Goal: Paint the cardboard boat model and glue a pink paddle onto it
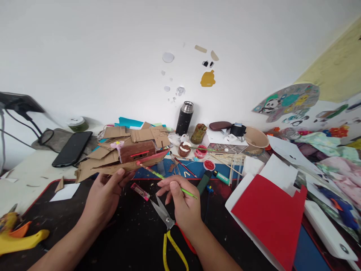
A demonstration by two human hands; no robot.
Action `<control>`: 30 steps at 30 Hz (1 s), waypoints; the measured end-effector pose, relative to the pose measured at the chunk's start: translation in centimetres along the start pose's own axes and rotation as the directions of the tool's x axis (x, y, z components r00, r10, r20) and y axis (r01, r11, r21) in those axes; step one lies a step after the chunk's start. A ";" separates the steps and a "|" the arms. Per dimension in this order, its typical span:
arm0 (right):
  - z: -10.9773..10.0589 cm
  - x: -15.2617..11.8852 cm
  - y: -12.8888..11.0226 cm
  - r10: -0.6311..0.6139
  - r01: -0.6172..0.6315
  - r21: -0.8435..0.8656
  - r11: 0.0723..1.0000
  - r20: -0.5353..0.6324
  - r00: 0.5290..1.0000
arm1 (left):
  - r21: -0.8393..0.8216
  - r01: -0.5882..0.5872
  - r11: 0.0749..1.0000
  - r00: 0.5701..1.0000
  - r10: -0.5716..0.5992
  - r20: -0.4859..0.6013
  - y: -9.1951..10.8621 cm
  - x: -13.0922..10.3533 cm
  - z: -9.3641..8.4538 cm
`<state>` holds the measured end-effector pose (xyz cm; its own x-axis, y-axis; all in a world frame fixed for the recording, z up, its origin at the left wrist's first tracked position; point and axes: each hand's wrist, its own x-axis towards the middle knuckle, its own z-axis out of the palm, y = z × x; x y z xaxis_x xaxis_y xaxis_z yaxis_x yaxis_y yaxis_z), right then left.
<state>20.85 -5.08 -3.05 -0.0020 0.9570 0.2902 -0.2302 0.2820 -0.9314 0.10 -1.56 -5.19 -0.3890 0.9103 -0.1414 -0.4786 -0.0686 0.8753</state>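
My left hand (105,192) pinches a narrow, pointed strip of cardboard (126,166) between thumb and fingers. Reddish-pink paint covers the strip's right end; the left part is bare brown. My right hand (183,199) is closed round a green paintbrush (155,173), whose reddish tip meets the strip near the edge of the painted part. Below the right hand lie scissors (168,222) with partly spread blades and yellow and red handles. A small pink-ended tube (140,192) rests between my hands. Behind the strip stands a brown-painted box (137,151) with a red slot.
Cardboard scraps (109,131) pile up behind my left hand. Paint pots, one with red paint (209,165) and one brown (184,148), stand before a black flask (184,118). A red sheet (270,218) lies to the right; a phone (72,149) and yellow-handled tool (22,241) are left.
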 end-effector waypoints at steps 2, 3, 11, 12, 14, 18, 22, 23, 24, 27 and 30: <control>0.2 0.0 0.0 -0.008 0.008 -0.013 1.000 0.016 1.000 | 0.008 0.001 1.000 1.000 -0.001 0.006 -0.1 0.0 -0.1; 0.2 -0.1 0.0 -0.011 0.011 -0.021 1.000 0.023 1.000 | 0.012 0.001 1.000 1.000 -0.001 0.011 -0.2 0.0 -0.1; -0.4 0.4 0.0 -0.002 0.000 -0.030 1.000 -0.067 0.998 | 0.011 -0.013 1.000 1.000 0.013 0.014 0.0 0.0 0.0; -0.5 0.5 -0.1 -0.004 0.002 -0.031 1.000 -0.082 0.997 | 0.006 -0.014 1.000 1.000 0.014 0.009 0.0 0.0 0.1; -0.7 0.7 -0.1 -0.014 0.010 -0.030 0.999 -0.111 0.994 | -0.002 -0.020 1.000 1.000 0.020 0.013 0.1 0.0 0.0; -0.7 0.8 -0.2 -0.013 0.011 -0.013 1.000 -0.139 0.990 | 0.005 -0.024 1.000 0.999 0.024 0.026 0.0 0.0 -0.1; -0.3 0.4 0.0 0.002 -0.003 -0.006 1.000 -0.088 0.996 | 0.031 -0.019 0.999 1.000 0.019 0.024 -0.1 -0.1 -0.2; -0.3 0.3 0.0 0.006 -0.006 -0.008 1.000 -0.072 0.997 | 0.043 -0.021 0.999 1.000 0.020 0.023 -0.2 -0.1 -0.2; -0.2 0.2 0.1 0.008 -0.009 -0.011 1.000 -0.059 0.998 | 0.056 -0.020 0.998 1.000 0.019 0.022 -0.2 -0.1 -0.2; -0.1 0.1 0.2 0.005 -0.006 -0.022 1.000 -0.033 0.999 | 0.101 -0.014 0.995 1.000 0.013 0.009 -0.3 -0.3 0.0; 0.1 0.0 0.1 0.000 -0.001 -0.024 1.000 -0.016 1.000 | 0.120 0.001 0.993 1.000 -0.002 0.000 -0.3 -0.5 0.2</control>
<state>20.76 -5.04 -3.14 0.0132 0.9580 0.2864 -0.2064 0.2828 -0.9367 0.57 -1.88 -5.28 -0.3882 0.9105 -0.1427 -0.3814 -0.0178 0.9242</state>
